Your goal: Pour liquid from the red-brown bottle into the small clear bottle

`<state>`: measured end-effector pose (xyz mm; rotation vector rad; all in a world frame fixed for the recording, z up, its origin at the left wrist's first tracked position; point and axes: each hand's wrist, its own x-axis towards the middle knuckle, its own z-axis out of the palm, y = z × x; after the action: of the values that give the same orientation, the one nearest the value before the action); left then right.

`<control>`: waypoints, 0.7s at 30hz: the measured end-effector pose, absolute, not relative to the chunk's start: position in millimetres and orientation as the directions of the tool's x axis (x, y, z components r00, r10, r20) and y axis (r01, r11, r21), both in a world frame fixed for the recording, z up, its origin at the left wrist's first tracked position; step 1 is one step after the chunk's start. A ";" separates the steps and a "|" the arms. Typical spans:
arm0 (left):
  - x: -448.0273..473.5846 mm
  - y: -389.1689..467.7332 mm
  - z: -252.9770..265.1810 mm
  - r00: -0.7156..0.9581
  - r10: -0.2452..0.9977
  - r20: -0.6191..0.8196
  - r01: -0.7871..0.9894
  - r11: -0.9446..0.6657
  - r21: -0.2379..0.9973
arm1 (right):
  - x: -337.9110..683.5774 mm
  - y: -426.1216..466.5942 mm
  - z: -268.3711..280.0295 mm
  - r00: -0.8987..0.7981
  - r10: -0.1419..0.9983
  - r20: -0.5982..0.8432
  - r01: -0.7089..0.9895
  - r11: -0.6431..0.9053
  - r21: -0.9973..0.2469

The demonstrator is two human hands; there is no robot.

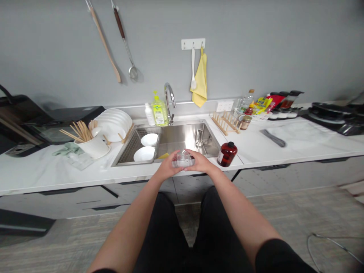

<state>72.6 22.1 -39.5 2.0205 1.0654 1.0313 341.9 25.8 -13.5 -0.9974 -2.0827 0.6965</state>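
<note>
A small clear container [182, 162] is held between both my hands at the front edge of the sink [182, 134]. My left hand [167, 167] curls round its left side, and my right hand [200, 162] grips the right side. Whether it is a jar or a bottle I cannot tell. Just behind my left hand, a bit of yellow sponge or cloth [164, 156] lies in the basin. Two white bowls [144, 154] sit in a wire basket on the sink's left. To the right of my right hand stands a dark red bottle [227, 154] with a black cap.
Yellow-green dish soap [160, 112] and a white bottle [149, 114] stand left of the faucet [170, 102]. White plates [113, 123] and a chopstick holder [92, 146] are further left. A wooden rack [226, 123], a seasoning basket [258, 116] and a grey strap-like item [272, 138] lie right.
</note>
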 end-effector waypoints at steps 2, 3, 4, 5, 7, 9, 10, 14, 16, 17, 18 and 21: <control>73.4 21.5 -37.4 0.379 0.858 0.346 0.375 -0.485 0.790 | 341.2 11.2 -9.7 -0.384 0.821 0.423 0.444 0.566 -0.695; 73.3 21.0 -36.0 0.388 0.854 0.348 0.372 -0.490 0.788 | 341.5 -0.1 -8.0 -0.345 0.816 0.463 0.462 0.578 -0.673; 72.9 20.4 -34.8 0.397 0.848 0.351 0.367 -0.497 0.786 | 342.6 -13.7 -6.8 -0.303 0.806 0.509 0.488 0.590 -0.644; 72.3 19.9 -33.7 0.407 0.841 0.356 0.359 -0.505 0.784 | 344.8 -29.1 -6.2 -0.249 0.792 0.557 0.523 0.594 -0.611; 70.5 19.3 -32.7 0.423 0.831 0.362 0.339 -0.515 0.787 | 353.6 -61.3 -7.3 -0.140 0.764 0.629 0.595 0.573 -0.564; 68.8 19.4 -33.4 0.424 0.830 0.361 0.317 -0.510 0.800 | 369.6 -88.0 -10.2 -0.009 0.723 0.690 0.638 0.536 -0.553; 68.1 19.7 -34.1 0.422 0.832 0.359 0.309 -0.504 0.806 | 380.2 -96.8 -11.8 0.093 0.692 0.716 0.661 0.495 -0.564; 66.7 20.6 -36.6 0.417 0.837 0.354 0.291 -0.492 0.821 | 427.4 -94.4 -17.4 0.486 0.514 0.706 0.700 0.254 -0.667; 66.8 20.5 -36.5 0.420 0.836 0.353 0.275 -0.488 0.828 | 444.5 -76.3 -21.2 0.535 0.533 0.656 0.655 0.229 -0.720; 67.0 20.4 -36.1 0.418 0.837 0.354 0.265 -0.485 0.833 | 449.8 -65.9 -23.4 0.534 0.576 0.618 0.620 0.230 -0.750; 67.3 20.3 -35.4 0.415 0.837 0.356 0.254 -0.482 0.839 | 453.0 -55.8 -25.7 0.520 0.633 0.574 0.583 0.229 -0.780; 68.0 19.7 -31.8 0.409 0.841 0.353 0.228 -0.469 0.853 | 453.2 -33.7 -30.0 0.490 0.744 0.455 0.513 0.176 -0.840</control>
<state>68.0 19.7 -31.8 1.9261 0.9109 1.0533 453.2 -33.7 -30.0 -1.4794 -1.1549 0.2299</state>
